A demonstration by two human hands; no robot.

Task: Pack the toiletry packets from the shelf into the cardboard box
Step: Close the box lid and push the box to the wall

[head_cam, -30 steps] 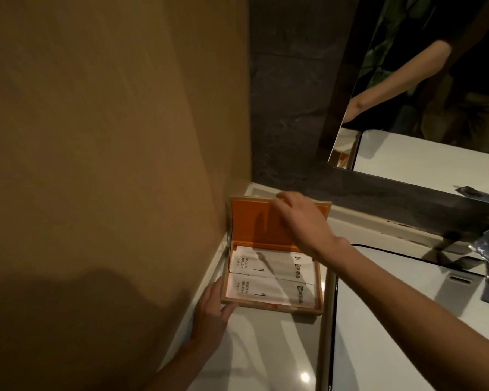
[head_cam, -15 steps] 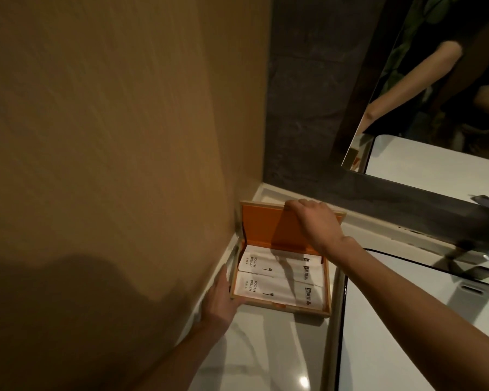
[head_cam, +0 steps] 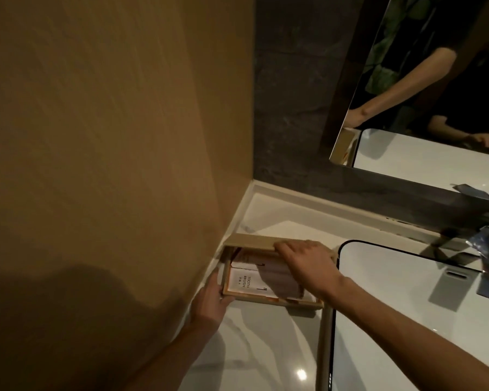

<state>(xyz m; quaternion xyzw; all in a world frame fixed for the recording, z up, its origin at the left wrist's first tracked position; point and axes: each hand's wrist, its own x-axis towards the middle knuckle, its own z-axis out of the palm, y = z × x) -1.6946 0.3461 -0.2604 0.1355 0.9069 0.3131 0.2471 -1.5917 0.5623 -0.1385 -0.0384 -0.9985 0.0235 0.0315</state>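
We grip lid (head_cam: 249, 240) with right hand (head_cam: 305, 266), tilted over cardboard box (head_cam: 280, 301), hiding most toiletry packets (head_cam: 243, 280); left hand (head_cam: 212, 297) holds box corner; wall (head_cam: 110, 136) left, sink (head_cam: 407, 320) right.

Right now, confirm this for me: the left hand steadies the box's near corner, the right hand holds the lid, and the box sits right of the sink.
Wrong on one count: the head view shows the box left of the sink, against the wall. The left hand does steady its near corner, and the right hand holds the lid.
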